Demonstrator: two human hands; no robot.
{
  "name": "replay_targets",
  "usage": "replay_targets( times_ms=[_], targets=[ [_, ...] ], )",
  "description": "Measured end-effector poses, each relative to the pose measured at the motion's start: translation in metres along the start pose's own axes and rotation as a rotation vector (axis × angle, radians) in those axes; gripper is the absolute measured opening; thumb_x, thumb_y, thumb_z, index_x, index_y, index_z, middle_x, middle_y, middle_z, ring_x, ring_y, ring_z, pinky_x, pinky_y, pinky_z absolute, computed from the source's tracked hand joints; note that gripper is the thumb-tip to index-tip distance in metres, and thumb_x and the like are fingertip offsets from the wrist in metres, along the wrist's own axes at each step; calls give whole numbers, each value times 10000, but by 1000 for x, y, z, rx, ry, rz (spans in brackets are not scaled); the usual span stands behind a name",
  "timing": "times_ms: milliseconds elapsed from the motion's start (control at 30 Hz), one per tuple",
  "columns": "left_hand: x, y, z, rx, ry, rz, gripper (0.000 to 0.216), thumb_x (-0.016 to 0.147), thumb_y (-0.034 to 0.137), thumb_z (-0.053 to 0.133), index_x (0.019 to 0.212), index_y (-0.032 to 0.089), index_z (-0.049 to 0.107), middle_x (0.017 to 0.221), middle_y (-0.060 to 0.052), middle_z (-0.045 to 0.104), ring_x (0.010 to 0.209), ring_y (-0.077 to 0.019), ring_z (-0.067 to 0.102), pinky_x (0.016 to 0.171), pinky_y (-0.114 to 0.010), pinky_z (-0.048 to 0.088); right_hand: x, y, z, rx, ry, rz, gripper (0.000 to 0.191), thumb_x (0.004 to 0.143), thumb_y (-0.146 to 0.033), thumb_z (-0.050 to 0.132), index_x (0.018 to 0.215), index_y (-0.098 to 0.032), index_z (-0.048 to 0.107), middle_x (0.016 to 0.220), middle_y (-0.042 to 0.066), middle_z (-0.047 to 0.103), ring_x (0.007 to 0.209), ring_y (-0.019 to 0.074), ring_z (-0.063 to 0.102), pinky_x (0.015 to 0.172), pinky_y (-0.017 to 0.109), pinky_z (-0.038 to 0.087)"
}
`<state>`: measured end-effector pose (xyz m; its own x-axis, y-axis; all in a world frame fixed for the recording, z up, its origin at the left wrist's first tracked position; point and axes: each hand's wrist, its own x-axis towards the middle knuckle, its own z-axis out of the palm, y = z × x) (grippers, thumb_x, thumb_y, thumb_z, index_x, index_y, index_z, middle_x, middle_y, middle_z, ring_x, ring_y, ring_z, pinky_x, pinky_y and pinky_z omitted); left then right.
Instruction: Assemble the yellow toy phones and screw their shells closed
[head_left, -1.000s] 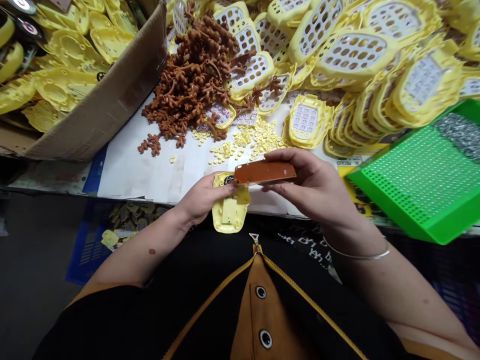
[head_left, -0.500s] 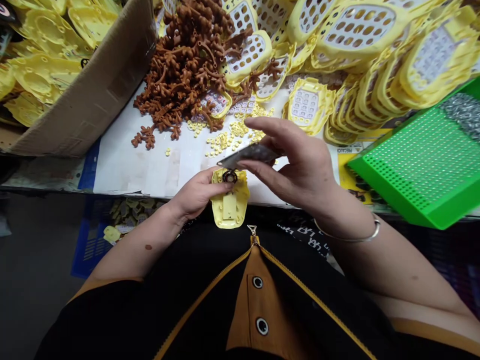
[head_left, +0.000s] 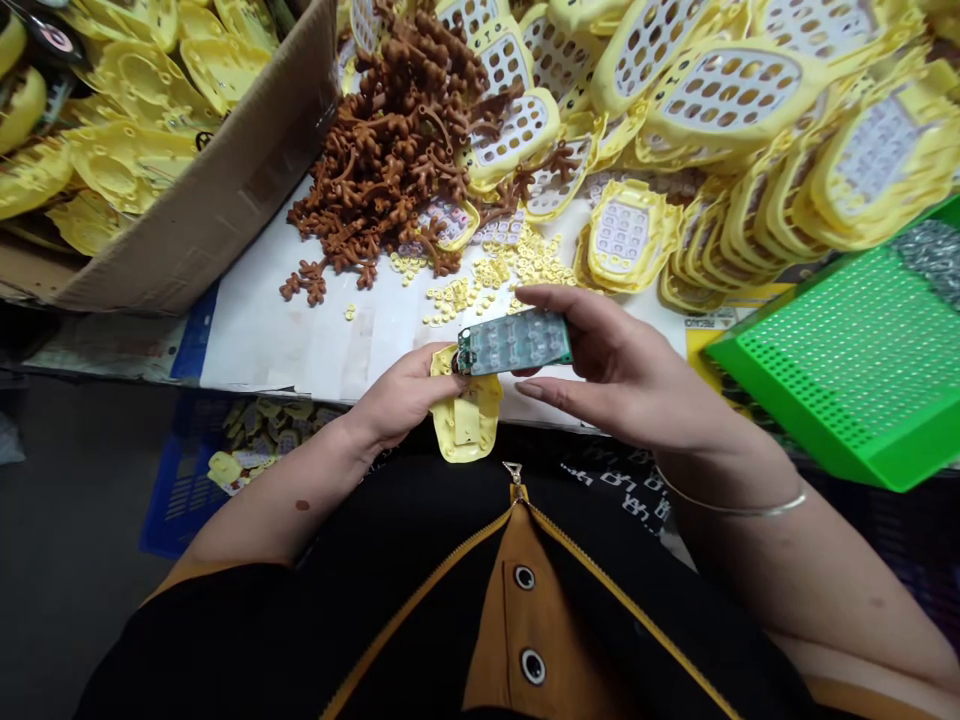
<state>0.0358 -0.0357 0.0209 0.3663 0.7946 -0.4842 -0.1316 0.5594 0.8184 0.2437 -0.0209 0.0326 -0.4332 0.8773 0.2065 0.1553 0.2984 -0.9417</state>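
My left hand (head_left: 397, 400) grips a small yellow plastic shell (head_left: 466, 425) over the edge of the worktable, thumb on its inner face. Inside the shell there is a raised rectangular block, and a dark round part shows near its top, mostly covered. A green circuit board (head_left: 516, 342) with a translucent keypad on it lies slantwise over the shell's upper end, keypad side up. My right hand (head_left: 622, 375) holds the board's right end. Its fingers are partly hidden behind the board, and its thumb is below the lower edge, apart from it.
Beyond the hands lie small yellow pieces (head_left: 457, 298), a heap of brown branch-like parts (head_left: 390, 160) and stacked yellow casings (head_left: 622, 235). A cardboard box (head_left: 217, 190) of shells stands left. At right is a green basket (head_left: 832, 365) with metal bits; a blue crate (head_left: 169, 480) sits below the table.
The circuit board has turned from nearly edge-on to face up and now covers the dark round part more. My right thumb has come away from the board. The whole view has shifted slightly.
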Motion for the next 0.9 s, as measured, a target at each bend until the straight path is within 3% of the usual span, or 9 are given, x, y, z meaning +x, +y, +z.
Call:
replay_targets(
  times_ms=[67, 167, 233, 367, 533, 600, 767, 900],
  targets=[
    [0, -1, -1, -5, 30, 1, 280, 676, 167, 688, 955, 145, 676, 827, -25, 711, 758, -166, 647, 715, -289, 482, -3, 0, -4, -102, 10, -28, 449, 838, -296, 650, 1267, -222, 544, 1085, 75, 672, 844, 165, 663, 723, 298, 566],
    [0, -3, -2, -24, 83, 0, 307, 645, 150, 703, 951, 144, 675, 835, -28, 710, 764, -170, 646, 730, -302, 486, -6, 0, -5, -478, 136, -148, 254, 833, -206, 636, 1083, -218, 677, 814, 35, 661, 637, 133, 597, 564, 269, 499],
    [0, -3, -2, -43, 82, -7, 280, 634, 154, 716, 912, 145, 681, 819, -30, 711, 751, -175, 651, 726, -306, 492, -6, 0, -3, -651, 221, -250, 158, 810, -210, 669, 961, -218, 713, 766, 40, 628, 632, 148, 582, 528, 277, 472],
    [-1, -2, -1, -69, 58, -54, 235, 648, 176, 731, 877, 150, 688, 799, -33, 723, 708, -176, 661, 697, -308, 504, -5, -1, 9, -572, 236, -332, 136, 834, -173, 649, 959, -220, 675, 847, 66, 671, 741, 176, 648, 610, 301, 537],
    [-1, -2, 0, -85, 73, -48, 210, 650, 184, 745, 853, 159, 696, 786, -22, 726, 709, -165, 657, 716, -300, 504, -5, 0, 26, -559, 262, -355, 196, 850, -114, 604, 1033, -175, 643, 746, 51, 676, 636, 141, 634, 565, 254, 538],
    [0, -2, -1, -100, 73, -40, 183, 660, 201, 741, 833, 160, 700, 792, -24, 726, 740, -168, 657, 730, -294, 501, -7, 1, 30, -629, 235, -445, 187, 846, -109, 606, 1026, -145, 645, 780, 80, 695, 665, 153, 649, 568, 255, 546],
    [-1, -3, -3, -130, 101, 27, 140, 643, 157, 722, 782, 150, 711, 775, -13, 725, 724, -137, 632, 742, -259, 487, -10, 2, 38, -904, 89, -841, 135, 848, -65, 574, 954, -54, 657, 807, 144, 737, 704, 199, 680, 672, 332, 599],
    [-1, -6, -6, -152, 121, 56, 178, 651, 160, 734, 829, 148, 719, 799, -13, 729, 733, -135, 636, 750, -256, 488, -9, 2, 44, -989, 60, -896, 158, 883, -81, 517, 910, -103, 672, 798, 102, 745, 721, 170, 687, 701, 316, 621]
  ],
)
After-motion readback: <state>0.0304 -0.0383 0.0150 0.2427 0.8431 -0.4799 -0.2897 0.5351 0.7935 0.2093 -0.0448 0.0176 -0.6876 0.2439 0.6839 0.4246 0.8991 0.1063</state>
